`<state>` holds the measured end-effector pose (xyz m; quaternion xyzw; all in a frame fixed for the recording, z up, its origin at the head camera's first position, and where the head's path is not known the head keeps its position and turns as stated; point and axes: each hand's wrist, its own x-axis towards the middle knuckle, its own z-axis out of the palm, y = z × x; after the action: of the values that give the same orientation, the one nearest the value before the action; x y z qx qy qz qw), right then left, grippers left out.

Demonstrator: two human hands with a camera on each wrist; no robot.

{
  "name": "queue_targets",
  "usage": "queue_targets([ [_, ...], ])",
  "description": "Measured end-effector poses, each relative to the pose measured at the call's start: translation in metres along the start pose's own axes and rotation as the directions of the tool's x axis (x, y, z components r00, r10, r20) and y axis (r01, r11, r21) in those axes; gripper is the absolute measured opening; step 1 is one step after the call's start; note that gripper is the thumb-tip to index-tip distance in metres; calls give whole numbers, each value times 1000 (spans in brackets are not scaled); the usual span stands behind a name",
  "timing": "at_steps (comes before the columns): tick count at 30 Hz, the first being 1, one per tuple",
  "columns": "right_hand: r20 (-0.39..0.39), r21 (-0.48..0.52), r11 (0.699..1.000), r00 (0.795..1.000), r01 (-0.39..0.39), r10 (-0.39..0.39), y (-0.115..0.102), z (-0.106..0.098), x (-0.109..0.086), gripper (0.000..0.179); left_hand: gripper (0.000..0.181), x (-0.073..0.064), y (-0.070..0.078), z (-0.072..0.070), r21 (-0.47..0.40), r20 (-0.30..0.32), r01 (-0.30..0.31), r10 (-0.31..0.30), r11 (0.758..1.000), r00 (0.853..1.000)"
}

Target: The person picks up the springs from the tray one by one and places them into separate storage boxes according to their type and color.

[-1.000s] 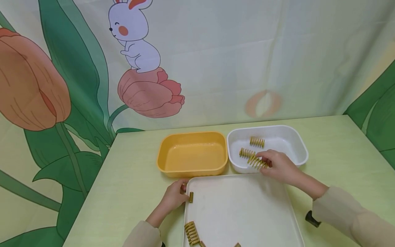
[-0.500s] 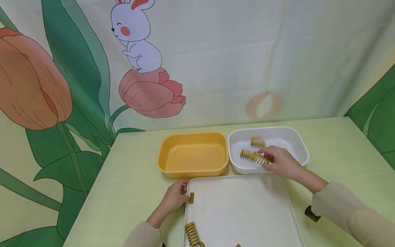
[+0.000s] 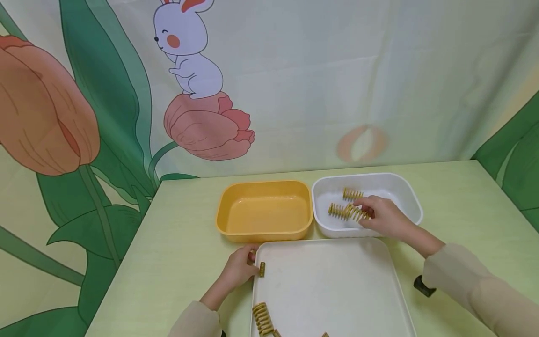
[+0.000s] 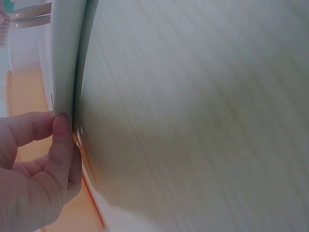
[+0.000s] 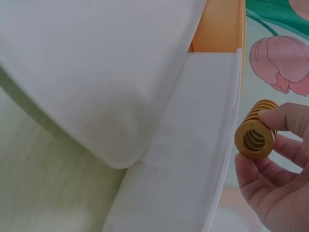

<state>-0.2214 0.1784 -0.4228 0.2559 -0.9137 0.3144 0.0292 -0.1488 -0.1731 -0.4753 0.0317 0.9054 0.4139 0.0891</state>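
My right hand pinches a gold coil spring between thumb and fingers over the white bin. In the right wrist view, the spring shows its round hollow end. Two more gold springs lie in that bin: one spring toward the back, another spring just left of the held one. My left hand grips the left rim of the cream tray, thumb and fingers on its edge, as the left wrist view also shows. Beside these fingers a small spring lies on the tray.
A yellow bin stands left of the white one, behind the tray. A thick spring lies near the tray's lower left, with parts of smaller springs at the frame's bottom edge. A printed curtain hangs behind the table.
My right hand and its spring have shifted slightly up and to the right over the white bin. My left hand keeps its grip on the tray.
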Motion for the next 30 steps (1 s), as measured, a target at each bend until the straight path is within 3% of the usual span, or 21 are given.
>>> queue_targets([
  [30,30,-33,997,997,-68,69,18,2,14,39,48,-1,2,0,12,-15,3,-3,1000,1000],
])
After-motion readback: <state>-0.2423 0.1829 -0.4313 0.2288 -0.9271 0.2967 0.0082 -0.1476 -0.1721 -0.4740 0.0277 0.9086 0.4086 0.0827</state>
